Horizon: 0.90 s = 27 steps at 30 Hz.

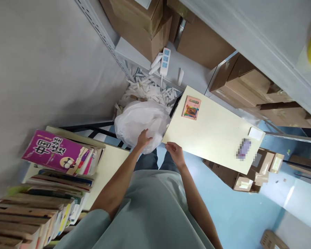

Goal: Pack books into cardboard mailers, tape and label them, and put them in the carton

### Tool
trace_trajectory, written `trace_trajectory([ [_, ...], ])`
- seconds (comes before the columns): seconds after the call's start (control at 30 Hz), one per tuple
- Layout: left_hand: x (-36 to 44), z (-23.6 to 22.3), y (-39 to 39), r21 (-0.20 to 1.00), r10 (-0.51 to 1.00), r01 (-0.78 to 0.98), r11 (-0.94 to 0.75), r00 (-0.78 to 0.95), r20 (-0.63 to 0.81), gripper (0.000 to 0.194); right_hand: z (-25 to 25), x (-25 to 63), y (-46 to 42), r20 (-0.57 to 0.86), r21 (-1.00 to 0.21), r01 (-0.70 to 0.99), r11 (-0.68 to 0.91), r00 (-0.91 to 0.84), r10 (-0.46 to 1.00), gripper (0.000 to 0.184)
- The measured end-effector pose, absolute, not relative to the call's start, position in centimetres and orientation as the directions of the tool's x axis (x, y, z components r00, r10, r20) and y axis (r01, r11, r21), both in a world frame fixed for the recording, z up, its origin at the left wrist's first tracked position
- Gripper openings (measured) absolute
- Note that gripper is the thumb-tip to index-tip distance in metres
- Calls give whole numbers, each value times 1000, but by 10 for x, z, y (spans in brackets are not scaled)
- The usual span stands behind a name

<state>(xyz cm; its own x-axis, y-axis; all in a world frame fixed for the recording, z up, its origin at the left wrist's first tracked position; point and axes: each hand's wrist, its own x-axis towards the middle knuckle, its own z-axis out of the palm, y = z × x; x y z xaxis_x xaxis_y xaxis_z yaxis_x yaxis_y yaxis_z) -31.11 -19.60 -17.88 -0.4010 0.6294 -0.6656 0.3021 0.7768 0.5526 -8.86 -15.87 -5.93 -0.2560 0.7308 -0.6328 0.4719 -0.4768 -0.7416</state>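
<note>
Nearest the camera, a pale green shirt (pixel 155 214) is seen, with both forearms stretched forward. Open room is offered by the blue floor (pixel 207 183) to the right, along the near edge of a cream table (pixel 209 128); on the left, space is bounded by a second cream tabletop (pixel 111 166) and the grey wall (pixel 54 69). The white plastic bag (pixel 140 116) is placed ahead of the body, directly beneath the left hand (pixel 144 139), whose thumb is set slightly apart from the fingers; whether plastic is gripped cannot be told. The right hand (pixel 175 152) is held narrow, fingers curled at the table's near corner, just beside the bag; whether anything is pinched cannot be told. Behind the bag, the way is blocked by heaped white scraps (pixel 145 86) and a shelf (pixel 194 72) bearing a power strip (pixel 165 62) and cardboard boxes (pixel 204 41). A pink book (pixel 191 108) is laid on the table; a purple book (pixel 57 152) is stacked at left.
</note>
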Motion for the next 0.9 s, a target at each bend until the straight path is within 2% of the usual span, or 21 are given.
trace_trajectory([
  [0.1, -306, -191, -187, 537, 616, 303, 788, -365, -698, 59, -58, -88, -169, -655, -719, 482, -501, -228, 720, 43],
  [0.27, -303, -194, -176, 538, 625, 318, 781, -376, -684, 35, -55, -86, -173, -667, -701, 507, -501, -217, 713, 43],
  [0.37, -311, -185, -170, 548, 645, 339, 764, -394, -655, 28, -54, -88, -170, -661, -701, 519, -488, -216, 719, 43],
  [0.6, -346, -143, -172, 607, 742, 432, 667, -459, -488, 24, -52, -103, -156, -621, -742, 489, -458, -244, 745, 38],
  [0.8, -364, -105, -201, 695, 778, 384, 608, -461, -426, 27, -45, -129, -146, -555, -795, 471, -383, -309, 773, 27],
  [0.9, -364, -106, -209, 675, 774, 405, 616, -468, -426, 28, -45, -143, -141, -520, -814, 480, -328, -347, 780, 23],
])
